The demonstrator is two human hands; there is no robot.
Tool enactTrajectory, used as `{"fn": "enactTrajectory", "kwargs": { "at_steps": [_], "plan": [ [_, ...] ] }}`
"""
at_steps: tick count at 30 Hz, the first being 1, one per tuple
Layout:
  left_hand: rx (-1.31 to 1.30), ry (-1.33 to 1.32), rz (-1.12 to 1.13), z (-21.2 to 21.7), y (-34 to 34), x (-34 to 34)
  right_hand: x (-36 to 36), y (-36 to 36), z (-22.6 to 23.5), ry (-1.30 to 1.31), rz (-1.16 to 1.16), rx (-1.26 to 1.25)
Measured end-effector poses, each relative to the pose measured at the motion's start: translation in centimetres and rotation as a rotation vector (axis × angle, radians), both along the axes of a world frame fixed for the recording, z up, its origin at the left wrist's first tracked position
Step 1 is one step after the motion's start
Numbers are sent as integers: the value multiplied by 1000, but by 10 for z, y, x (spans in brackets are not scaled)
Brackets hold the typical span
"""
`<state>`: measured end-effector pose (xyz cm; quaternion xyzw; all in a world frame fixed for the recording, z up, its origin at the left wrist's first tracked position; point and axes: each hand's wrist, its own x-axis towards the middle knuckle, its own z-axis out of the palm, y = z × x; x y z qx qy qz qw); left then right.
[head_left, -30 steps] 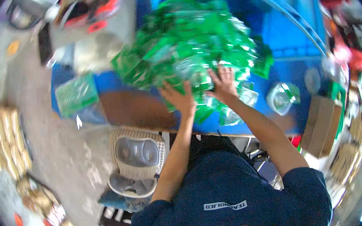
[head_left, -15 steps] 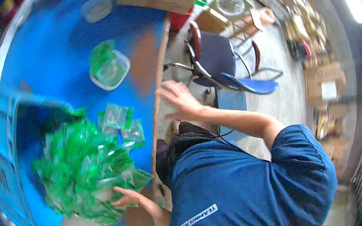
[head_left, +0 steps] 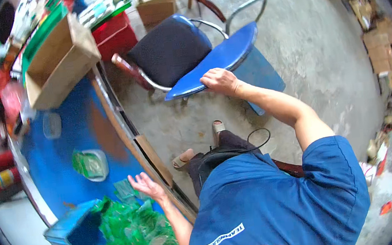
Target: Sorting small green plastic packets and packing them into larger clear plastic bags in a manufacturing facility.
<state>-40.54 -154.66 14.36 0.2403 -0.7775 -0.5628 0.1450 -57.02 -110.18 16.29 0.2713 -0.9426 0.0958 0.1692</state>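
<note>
The right hand (head_left: pixel 219 80) rests palm-down on the front edge of the blue chair seat (head_left: pixel 227 56), fingers curled over the rim, apparently gripping it; the arm is extended well out from the body, elbow slightly bent. The left hand (head_left: pixel 144 182) hangs above the edge of the blue bench (head_left: pixel 64 157), palm up, fingers spread and holding nothing. Just beside it lies the heap of green packets (head_left: pixel 136 231), spilling from a blue crate (head_left: pixel 72 243) tipped on its side, presumably to keep them within reach. A clear tub (head_left: pixel 92 164) with several packets stands near, farther along the bench. An open cardboard box (head_left: pixel 56 66) sits at the far end.
</note>
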Motion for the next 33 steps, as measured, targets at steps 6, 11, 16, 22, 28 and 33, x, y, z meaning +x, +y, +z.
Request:
{"fn": "enactTrajectory", "kwargs": {
  "at_steps": [6, 11, 16, 22, 28, 33],
  "plan": [
    [53, -52, -371, 19, 132, -73, -6, 98, 2, -83, 145, 38],
    [-96, -222, -427, -27, 173, -161, -27, 143, 21, -108, 161, 81],
    [-141, -296, -184, -73, 167, -265, -54, 186, 36, -62, -2, 71],
    [20, -424, -59, -86, 217, -303, -54, 227, 24, -113, -363, 183],
    [-548, -326, -324, -137, 197, -251, -117, 276, -5, -294, -1036, -76],
    [-596, -208, -838, -94, 177, -251, -168, 332, -74, -337, -768, 238]
  ]
}}
